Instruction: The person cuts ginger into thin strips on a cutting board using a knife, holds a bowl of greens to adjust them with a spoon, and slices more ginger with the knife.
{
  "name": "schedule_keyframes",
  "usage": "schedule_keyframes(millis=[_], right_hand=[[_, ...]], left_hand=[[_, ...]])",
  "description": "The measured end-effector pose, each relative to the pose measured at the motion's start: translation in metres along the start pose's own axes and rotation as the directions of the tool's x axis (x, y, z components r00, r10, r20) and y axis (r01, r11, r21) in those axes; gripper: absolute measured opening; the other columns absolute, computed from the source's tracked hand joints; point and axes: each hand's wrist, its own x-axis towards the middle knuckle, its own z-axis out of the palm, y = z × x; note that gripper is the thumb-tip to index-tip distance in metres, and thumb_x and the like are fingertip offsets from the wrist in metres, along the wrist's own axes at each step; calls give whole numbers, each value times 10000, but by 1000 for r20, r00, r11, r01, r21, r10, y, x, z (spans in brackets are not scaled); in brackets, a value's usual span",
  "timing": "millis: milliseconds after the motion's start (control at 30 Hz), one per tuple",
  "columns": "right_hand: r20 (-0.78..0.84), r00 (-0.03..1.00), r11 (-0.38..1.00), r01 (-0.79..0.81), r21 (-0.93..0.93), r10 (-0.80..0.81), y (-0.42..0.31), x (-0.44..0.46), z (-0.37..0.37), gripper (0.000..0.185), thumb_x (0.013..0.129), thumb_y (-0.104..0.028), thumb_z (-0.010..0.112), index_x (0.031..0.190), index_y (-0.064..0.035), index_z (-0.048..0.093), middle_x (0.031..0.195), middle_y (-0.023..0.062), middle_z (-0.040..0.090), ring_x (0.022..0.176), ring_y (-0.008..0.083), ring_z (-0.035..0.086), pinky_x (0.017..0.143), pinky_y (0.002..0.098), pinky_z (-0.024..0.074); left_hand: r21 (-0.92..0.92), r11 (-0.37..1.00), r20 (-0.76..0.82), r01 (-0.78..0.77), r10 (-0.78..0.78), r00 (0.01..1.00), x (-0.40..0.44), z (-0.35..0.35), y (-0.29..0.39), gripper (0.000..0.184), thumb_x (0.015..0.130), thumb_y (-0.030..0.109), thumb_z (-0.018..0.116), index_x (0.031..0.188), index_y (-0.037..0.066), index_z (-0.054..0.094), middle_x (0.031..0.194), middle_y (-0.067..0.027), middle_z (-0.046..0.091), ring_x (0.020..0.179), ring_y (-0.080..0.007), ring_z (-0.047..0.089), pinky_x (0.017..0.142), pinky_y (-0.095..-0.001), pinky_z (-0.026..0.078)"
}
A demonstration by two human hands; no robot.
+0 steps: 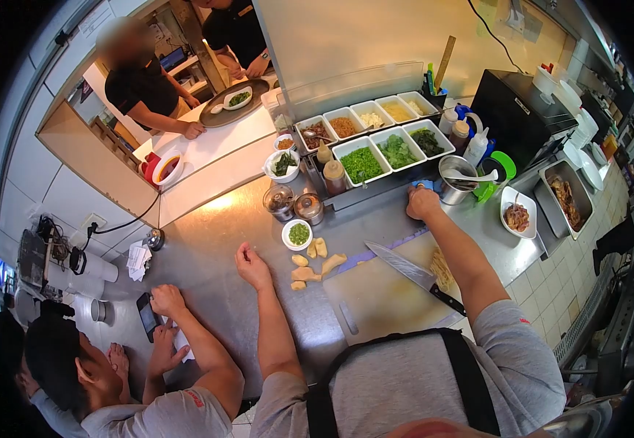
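Note:
My right hand (423, 204) is closed on a blue cloth-like item (425, 184), mostly hidden by the fingers, beside a metal pot (457, 179). Over the steel counter, my left hand (254, 269) is loosely curled with nothing visible in it. Just right of it lie several peeled ginger pieces (304, 274), below a small white bowl of chopped green onion (297, 233). Between my arms, a large knife (413, 274) rests diagonally on the cutting board (375, 296). Thin pale strips (442, 269) lie at the board's right side, partly behind my right forearm.
White tubs of herbs and toppings (361, 162) line the back. At right are a white bowl of meat (515, 212) and a metal tray (569, 196). A co-worker (171, 365) on my left uses a phone (148, 315). Two people stand beyond the pass with a round tray (218, 115).

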Motion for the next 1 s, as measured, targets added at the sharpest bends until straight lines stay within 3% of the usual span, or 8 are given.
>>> schedule_keyframes(millis=[400, 633, 1000], right_hand=[[42, 999, 999, -23, 38, 21, -1, -1, -5, 373, 859, -167, 441, 1172, 0, 559, 1203, 244, 555, 1044, 390, 608, 886, 445, 502], [-47, 999, 1000, 15, -11, -16, 5, 6, 11, 339, 840, -128, 445, 1139, -24, 565, 1114, 243, 590, 971, 398, 637, 835, 461, 524], [-28, 999, 1000, 24, -19, -25, -1, -3, -3, 328, 847, -125, 431, 1123, -12, 568, 1121, 248, 590, 977, 385, 641, 826, 457, 530]], left_hand=[[14, 1000, 11, 11, -11, 1000, 0, -1, 2, 188, 885, 26, 519, 1020, -34, 636, 997, -149, 637, 913, -261, 620, 814, -352, 494], [22, 1000, 8, 14, -14, 1000, 0, -1, 3, 182, 891, 46, 527, 1014, -31, 638, 989, -154, 634, 907, -276, 615, 813, -363, 489], [50, 999, 3, -12, 12, 1000, 0, -2, 5, 185, 878, 39, 528, 1008, -33, 638, 989, -162, 639, 908, -287, 621, 815, -364, 491]])
